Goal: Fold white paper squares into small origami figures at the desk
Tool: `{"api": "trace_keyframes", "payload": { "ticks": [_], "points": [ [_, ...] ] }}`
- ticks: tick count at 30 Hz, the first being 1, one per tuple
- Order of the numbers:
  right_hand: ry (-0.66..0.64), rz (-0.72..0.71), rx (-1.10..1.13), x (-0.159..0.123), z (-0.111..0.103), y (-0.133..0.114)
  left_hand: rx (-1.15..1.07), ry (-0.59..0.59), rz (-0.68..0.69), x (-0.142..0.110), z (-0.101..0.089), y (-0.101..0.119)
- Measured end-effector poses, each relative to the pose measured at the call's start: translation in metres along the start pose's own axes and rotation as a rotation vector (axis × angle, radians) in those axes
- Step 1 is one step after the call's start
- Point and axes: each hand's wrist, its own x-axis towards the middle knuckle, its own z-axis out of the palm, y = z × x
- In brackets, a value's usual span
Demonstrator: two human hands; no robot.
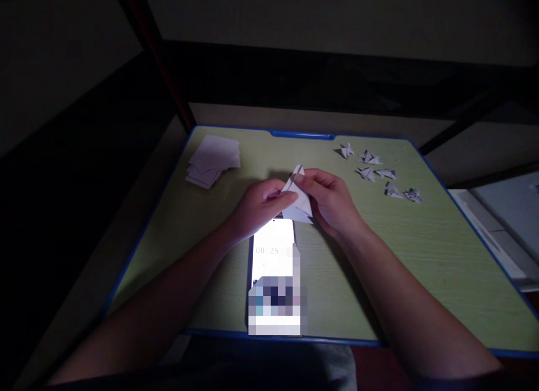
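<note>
A partly folded piece of white paper (300, 203) is held up between both hands over the middle of the table. My left hand (263, 203) grips its left side, the thumb lying across the front face. My right hand (330, 197) pinches the paper near its narrow top, thumb in front. The fingers behind the paper are hidden. A loose flap points down to the right at the bottom. Just below the hands lies a phone (273, 239) with a bright screen showing timer digits.
A stack of white paper sheets (214, 152) lies at the back left of the green table (202, 290), which has a blue edge. Several small folded paper figures (366, 173) sit at the back right. Beyond the right edge is a white surface (509, 211).
</note>
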Motion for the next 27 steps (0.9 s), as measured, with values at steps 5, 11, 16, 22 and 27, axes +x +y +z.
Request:
{"api": "trace_keyframes", "payload": {
  "ticks": [5,11,16,22,27],
  "points": [
    [0.023,-0.032,-0.027,-0.0001,0.0016,0.0016,0.050,0.015,-0.016,0.0010,-0.0004,-0.0041],
    [0.013,-0.021,-0.021,0.0016,0.0007,0.0025,0.074,0.010,0.026,-0.0006,0.0004,-0.0041],
    [0.049,-0.023,-0.017,0.0020,0.0007,0.0019,0.129,-0.004,0.044,-0.0005,0.0006,-0.0039],
    [0.080,-0.053,0.004,0.0026,0.0015,0.0025,0.183,-0.023,0.058,-0.0014,0.0000,-0.0018],
    [0.128,-0.117,-0.016,0.0029,0.0014,0.0032,0.098,-0.040,0.003,-0.0020,0.0010,-0.0038]
  ]
}}
